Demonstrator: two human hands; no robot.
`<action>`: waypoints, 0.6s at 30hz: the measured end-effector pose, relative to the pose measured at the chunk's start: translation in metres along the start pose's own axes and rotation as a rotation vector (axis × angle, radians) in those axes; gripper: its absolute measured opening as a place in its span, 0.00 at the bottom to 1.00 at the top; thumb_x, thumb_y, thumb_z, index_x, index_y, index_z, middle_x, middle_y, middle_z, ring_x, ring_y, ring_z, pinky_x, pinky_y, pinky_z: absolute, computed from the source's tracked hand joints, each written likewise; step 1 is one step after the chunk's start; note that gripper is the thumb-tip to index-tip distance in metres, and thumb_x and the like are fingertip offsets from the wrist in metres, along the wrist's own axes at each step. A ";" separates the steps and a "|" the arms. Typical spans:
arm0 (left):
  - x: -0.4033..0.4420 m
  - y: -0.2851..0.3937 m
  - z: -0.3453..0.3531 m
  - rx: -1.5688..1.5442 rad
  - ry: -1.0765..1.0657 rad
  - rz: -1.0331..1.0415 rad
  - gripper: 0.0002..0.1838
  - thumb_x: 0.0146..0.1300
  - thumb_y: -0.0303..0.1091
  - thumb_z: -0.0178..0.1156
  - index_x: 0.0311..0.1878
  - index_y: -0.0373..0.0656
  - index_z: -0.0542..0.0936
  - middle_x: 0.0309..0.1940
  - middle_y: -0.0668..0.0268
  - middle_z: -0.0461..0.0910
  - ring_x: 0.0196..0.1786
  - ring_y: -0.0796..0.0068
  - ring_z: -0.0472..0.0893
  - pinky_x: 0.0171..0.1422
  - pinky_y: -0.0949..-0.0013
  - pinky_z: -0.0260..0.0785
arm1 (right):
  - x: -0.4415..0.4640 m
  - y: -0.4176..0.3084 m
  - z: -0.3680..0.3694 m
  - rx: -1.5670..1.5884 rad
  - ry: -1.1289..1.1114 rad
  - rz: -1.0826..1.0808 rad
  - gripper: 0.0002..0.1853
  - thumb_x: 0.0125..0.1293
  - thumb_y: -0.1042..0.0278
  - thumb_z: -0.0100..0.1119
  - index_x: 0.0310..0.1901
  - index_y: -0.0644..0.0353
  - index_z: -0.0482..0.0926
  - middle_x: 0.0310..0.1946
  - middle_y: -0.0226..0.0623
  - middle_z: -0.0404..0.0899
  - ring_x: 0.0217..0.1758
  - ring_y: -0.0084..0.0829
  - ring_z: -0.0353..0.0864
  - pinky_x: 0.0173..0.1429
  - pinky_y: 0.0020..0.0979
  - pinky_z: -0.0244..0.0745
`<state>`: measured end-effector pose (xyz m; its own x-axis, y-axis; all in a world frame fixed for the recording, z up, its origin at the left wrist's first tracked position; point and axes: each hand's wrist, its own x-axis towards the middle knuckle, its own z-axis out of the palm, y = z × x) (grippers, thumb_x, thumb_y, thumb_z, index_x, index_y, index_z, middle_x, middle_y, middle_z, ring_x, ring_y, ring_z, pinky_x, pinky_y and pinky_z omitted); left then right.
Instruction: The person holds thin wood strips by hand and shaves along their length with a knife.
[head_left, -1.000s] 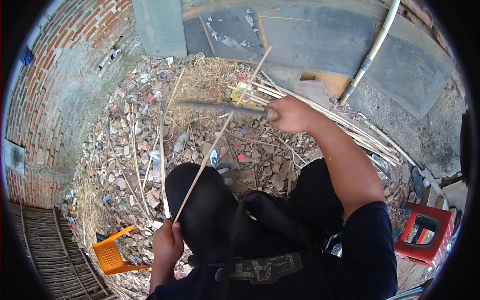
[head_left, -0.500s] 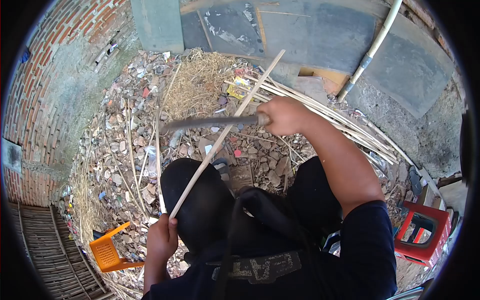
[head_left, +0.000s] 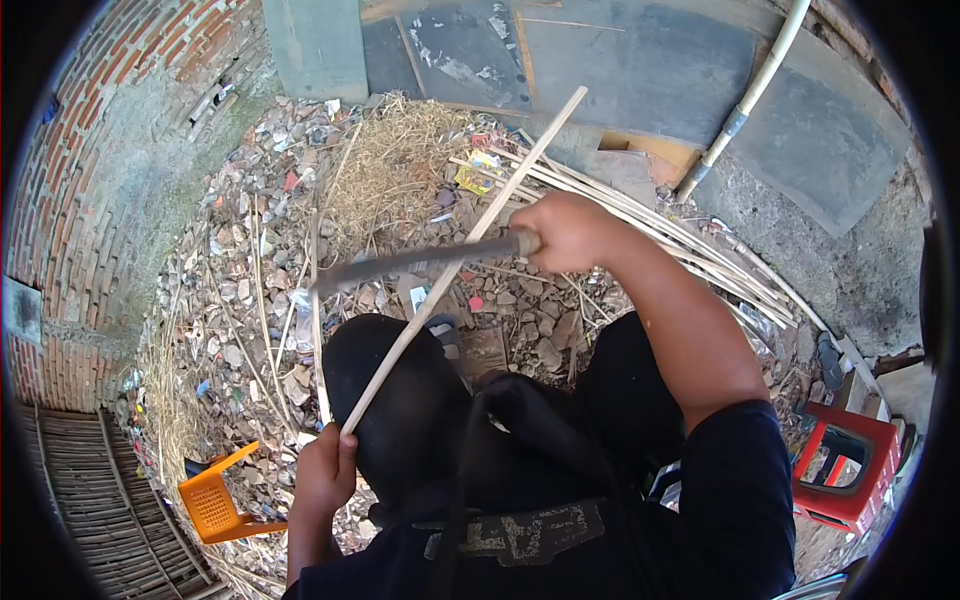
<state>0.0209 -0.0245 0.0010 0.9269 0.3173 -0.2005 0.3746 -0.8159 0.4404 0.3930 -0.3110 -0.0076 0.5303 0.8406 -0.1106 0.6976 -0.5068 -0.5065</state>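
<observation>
My left hand (head_left: 325, 470) is closed round the lower end of a long pale bamboo strip (head_left: 500, 200), which slants up to the right across my dark-clad knee. A second pale strip (head_left: 317, 340) rises nearly straight from beside the same hand; whether it is gripped too, I cannot tell. My right hand (head_left: 568, 235) grips the handle of a machete (head_left: 420, 259). Its blurred dark blade points left, crosses the slanting strip about midway, and its tip comes near the second strip. Whether the blade touches either strip is unclear.
A bundle of pale strips (head_left: 690, 255) lies at the right on rubble-strewn ground (head_left: 530, 325). Beyond are a heap of dry shavings (head_left: 395, 165) and grey panels (head_left: 630, 60). An orange plastic piece (head_left: 212, 508) lies left; a red stool (head_left: 850, 465) stands right. A brick wall (head_left: 75, 200) borders the left.
The machete's blade has tilted, its tip now lower and slightly further left. The slanting strip's far end has shifted a little up and right. Both hands keep their grip.
</observation>
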 end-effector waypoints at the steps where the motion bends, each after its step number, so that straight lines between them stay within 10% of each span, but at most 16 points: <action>1: -0.001 -0.002 0.002 0.006 0.006 -0.001 0.21 0.81 0.45 0.49 0.36 0.37 0.71 0.19 0.46 0.75 0.27 0.36 0.79 0.30 0.46 0.65 | 0.007 0.014 0.007 0.078 -0.009 0.098 0.13 0.55 0.68 0.65 0.43 0.59 0.84 0.32 0.47 0.84 0.40 0.48 0.86 0.47 0.47 0.79; 14: -0.005 -0.004 0.010 -0.119 0.079 -0.061 0.23 0.78 0.47 0.55 0.32 0.37 0.69 0.19 0.52 0.73 0.23 0.51 0.78 0.29 0.55 0.64 | 0.006 0.053 0.011 0.290 0.198 0.269 0.17 0.57 0.65 0.68 0.47 0.61 0.84 0.30 0.47 0.84 0.38 0.37 0.84 0.46 0.42 0.78; 18: -0.006 -0.008 0.014 -0.053 0.155 0.006 0.21 0.76 0.45 0.60 0.31 0.39 0.70 0.18 0.50 0.74 0.23 0.41 0.77 0.28 0.51 0.65 | 0.002 0.036 0.001 0.156 0.103 0.215 0.16 0.58 0.63 0.69 0.46 0.61 0.83 0.30 0.46 0.83 0.38 0.37 0.85 0.46 0.40 0.78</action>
<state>0.0120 -0.0264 -0.0136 0.9202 0.3866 -0.0623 0.3660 -0.7926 0.4876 0.4191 -0.3272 -0.0269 0.7100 0.6889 -0.1461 0.4854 -0.6290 -0.6073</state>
